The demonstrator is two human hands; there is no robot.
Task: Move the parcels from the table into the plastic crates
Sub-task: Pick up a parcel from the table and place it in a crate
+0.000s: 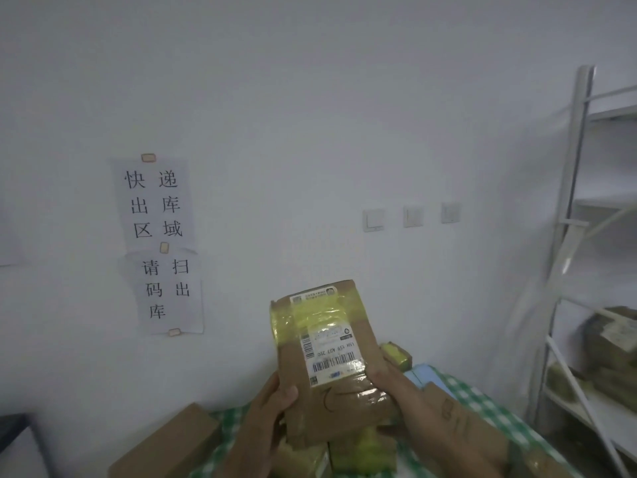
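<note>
A brown cardboard parcel is held up in the lower centre of the frame, above the tabletop, its face turned toward the camera. Yellowish tape crosses its upper part, and a white shipping label with barcodes sits on its front. The left hand grips the parcel's lower left edge, thumb on the front and fingers curled behind. The right hand holds the lower right edge, its fingers wrapped round the side.

Below the hands, the tabletop is covered with a green-and-white checked cloth and carries more parcels: a plain brown box at lower left, several yellow-taped ones beneath the held parcel, a small taped one just behind the right hand, and a brown box with markings at lower right.

Behind everything is a white wall. At centre left, two paper signs with Chinese characters are taped one above the other. Three light switches sit in a row at centre right. At the right edge stands a white metal shelf, with more parcels on its lower levels.
</note>
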